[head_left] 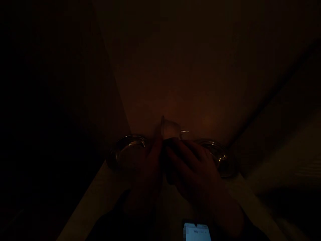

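In very dim light, a small cup-shaped piece (172, 129) is tilted onto its side between my hands. It has a dark rim at its left and a thin shiny pin or rod sticking out at its right. My left hand (149, 164) is at the rim side, its fingers mostly lost in shadow. My right hand (194, 164) curls around the lower side of the piece with its fingers bent. Shiny metal bowls flank my hands: a left bowl (119, 147) and a right bowl (225, 155), partly covered by my right hand.
A phone (197, 231) with a lit screen lies at the bottom edge, between my forearms. The pale table (87, 201) narrows away from me, and a reddish-brown surface (170, 73) rises behind it. Both sides fall into deep shadow.
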A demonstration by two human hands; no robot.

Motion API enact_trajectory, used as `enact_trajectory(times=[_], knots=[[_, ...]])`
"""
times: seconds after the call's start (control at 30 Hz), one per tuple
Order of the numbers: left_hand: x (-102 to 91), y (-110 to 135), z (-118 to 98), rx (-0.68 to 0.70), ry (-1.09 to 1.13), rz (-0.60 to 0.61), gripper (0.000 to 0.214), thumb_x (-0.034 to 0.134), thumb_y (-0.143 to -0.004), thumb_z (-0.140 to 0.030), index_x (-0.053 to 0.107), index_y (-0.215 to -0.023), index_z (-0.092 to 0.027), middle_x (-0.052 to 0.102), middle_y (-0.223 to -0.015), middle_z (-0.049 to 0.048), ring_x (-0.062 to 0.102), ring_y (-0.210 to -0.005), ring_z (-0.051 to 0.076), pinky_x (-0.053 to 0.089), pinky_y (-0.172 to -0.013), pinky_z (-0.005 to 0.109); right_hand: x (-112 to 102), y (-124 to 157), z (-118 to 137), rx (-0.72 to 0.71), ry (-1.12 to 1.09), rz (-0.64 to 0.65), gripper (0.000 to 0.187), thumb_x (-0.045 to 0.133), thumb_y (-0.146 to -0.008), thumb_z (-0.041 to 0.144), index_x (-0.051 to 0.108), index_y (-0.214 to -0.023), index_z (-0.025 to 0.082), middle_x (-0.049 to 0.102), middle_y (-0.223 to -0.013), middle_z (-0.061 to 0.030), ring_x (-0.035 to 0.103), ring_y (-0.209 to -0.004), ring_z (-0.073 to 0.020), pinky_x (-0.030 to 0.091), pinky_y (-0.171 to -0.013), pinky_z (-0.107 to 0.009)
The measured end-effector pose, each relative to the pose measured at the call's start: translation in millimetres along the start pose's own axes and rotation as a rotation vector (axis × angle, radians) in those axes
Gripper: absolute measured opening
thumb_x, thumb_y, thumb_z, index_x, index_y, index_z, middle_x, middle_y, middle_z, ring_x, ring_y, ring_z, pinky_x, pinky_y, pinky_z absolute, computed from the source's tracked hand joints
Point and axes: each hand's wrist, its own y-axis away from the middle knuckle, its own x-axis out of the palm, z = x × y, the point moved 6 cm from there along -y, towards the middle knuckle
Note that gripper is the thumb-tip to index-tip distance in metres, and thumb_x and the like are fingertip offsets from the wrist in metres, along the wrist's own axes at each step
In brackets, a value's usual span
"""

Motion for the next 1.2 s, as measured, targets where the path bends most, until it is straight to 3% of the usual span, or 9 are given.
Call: enact_trajectory(times=[0.3,0.53,0.6,0.77,0.93,1.1,1.2], knots=[[-0.8,-1.9,10.0,0.008,-0.071,0.051,0.022,0.068,-0.075,-0.038,0.072,-0.086,-0.020,0.074,-0.093,0.0038,0.068,-0.086,0.016,0.051,-0.075,0.024,-1.0,1.4,-12.4,0.080,0.019,-0.017,0.046,0.050,-0.088,0.022,0.049,-0.133,0.013,0.050,-0.136,-0.0153,0.044,-0.111,-0.0329,0.043,-0.086,-0.052],[-6.4,-5.5,6.9,-0.013,-0.036,-0.028,0.021,0.065,-0.076,-0.040,0.072,-0.085,-0.022,0.074,-0.091,0.0042,0.068,-0.085,0.018,0.052,-0.072,0.027,-3.4,-0.6,2.0,-0.036,-0.018,-0.062,0.035,0.052,-0.089,0.021,0.058,-0.123,0.015,0.057,-0.131,-0.0111,0.046,-0.112,-0.0294,0.041,-0.086,-0.048],[-8.4,-4.1,4.2,-0.004,-0.069,-0.078,0.021,0.064,-0.076,-0.039,0.072,-0.083,-0.021,0.074,-0.086,0.0045,0.069,-0.084,0.019,0.052,-0.070,0.027,-4.3,-1.0,-0.2,-0.014,0.014,-0.072,0.035,0.050,-0.090,0.021,0.058,-0.123,0.017,0.057,-0.130,-0.0106,0.048,-0.111,-0.0293,0.041,-0.084,-0.048],[-5.2,3.0,0.3,0.032,-0.117,-0.055,0.021,0.063,-0.077,-0.040,0.072,-0.083,-0.022,0.074,-0.088,0.0043,0.068,-0.086,0.019,0.052,-0.071,0.026,-3.3,0.0,-13.2,0.099,0.053,-0.044,0.043,0.049,-0.088,0.021,0.052,-0.130,0.015,0.054,-0.133,-0.0149,0.049,-0.109,-0.0325,0.044,-0.082,-0.051],[-7.5,-2.1,6.1,-0.017,-0.129,-0.069,0.021,0.060,-0.078,-0.042,0.070,-0.079,-0.023,0.072,-0.079,0.0040,0.068,-0.072,0.019,0.050,-0.057,0.026,-0.4,0.6,-7.3,0.042,0.022,-0.001,0.043,0.050,-0.087,0.021,0.052,-0.130,0.015,0.053,-0.134,-0.0149,0.048,-0.109,-0.0334,0.048,-0.079,-0.050],[-15.5,-6.9,2.0,0.017,-0.190,-0.154,0.025,0.064,-0.073,-0.045,0.071,-0.079,-0.022,0.073,-0.078,0.0041,0.068,-0.073,0.019,0.051,-0.058,0.025,-1.8,0.7,-3.5,0.000,0.037,-0.012,0.040,0.050,-0.088,0.020,0.055,-0.128,0.018,0.054,-0.133,-0.0120,0.050,-0.106,-0.0324,0.051,-0.078,-0.050],[-17.0,-7.1,3.7,0.006,-0.182,-0.142,0.033,0.064,-0.071,-0.052,0.073,-0.083,-0.021,0.073,-0.078,0.0055,0.068,-0.072,0.020,0.051,-0.059,0.028,-1.7,0.7,-9.3,0.041,0.041,-0.009,0.043,0.049,-0.088,0.020,0.052,-0.131,0.016,0.055,-0.131,-0.0147,0.053,-0.102,-0.0318,0.053,-0.074,-0.049]])
